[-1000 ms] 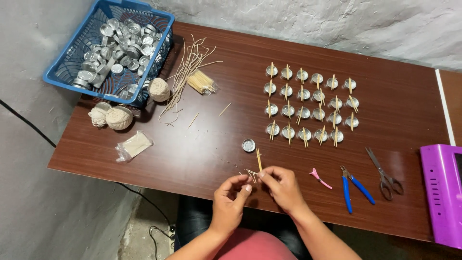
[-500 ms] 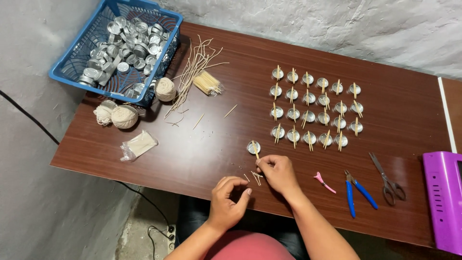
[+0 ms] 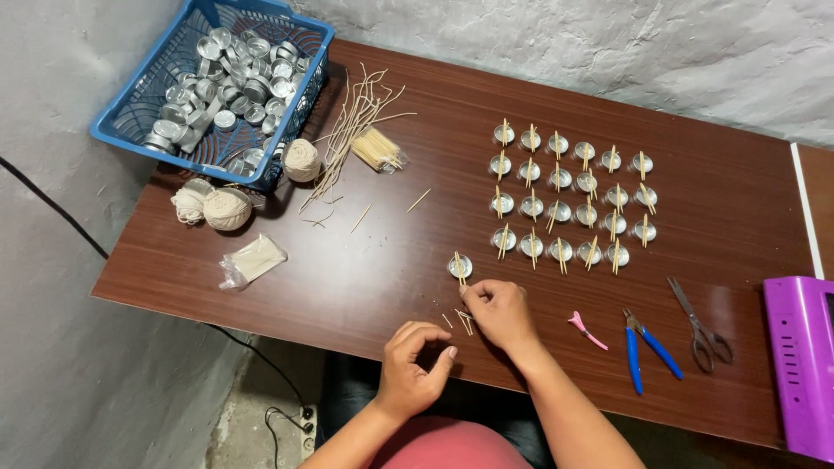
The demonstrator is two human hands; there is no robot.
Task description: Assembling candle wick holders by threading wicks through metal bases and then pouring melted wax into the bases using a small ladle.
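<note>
Resting on the brown worktop (image 3: 382, 260), the right hand (image 3: 501, 314) lies just below a small metal cup (image 3: 460, 266) that has a thin stick laid across it. The fingers curl inward, their tips close to the cup's near edge — whether they pinch anything I cannot tell, as the grip is turned away from the camera. A few short stick pieces (image 3: 465, 321) lie on the wood just to the left of that hand, between it and the left hand (image 3: 413, 365). The left hand sits nearer the worktop's front edge, loosely curled with thumb and fingers bent toward each other; it seems to hold nothing, though the inside of the grip is hidden.

Beyond the cup stands a tidy block of similar metal cups (image 3: 569, 195), four rows deep, each with a stick across it (the single cup sits apart from them, at the lower left). To the right of the right hand lie a pink hair clip (image 3: 587, 330), blue-handled pliers (image 3: 647, 347) and scissors (image 3: 702, 326), side by side and apart from one another. A purple box (image 3: 799, 365) sits at the right edge.

On the far left, a blue basket (image 3: 130, 122) holds a heap of empty metal cups. Near it are balls of pale string (image 3: 228, 208), a loose bunch of long wicks (image 3: 352, 130), a bundle of sticks (image 3: 376, 149) and a small clear bag (image 3: 252, 260).
</note>
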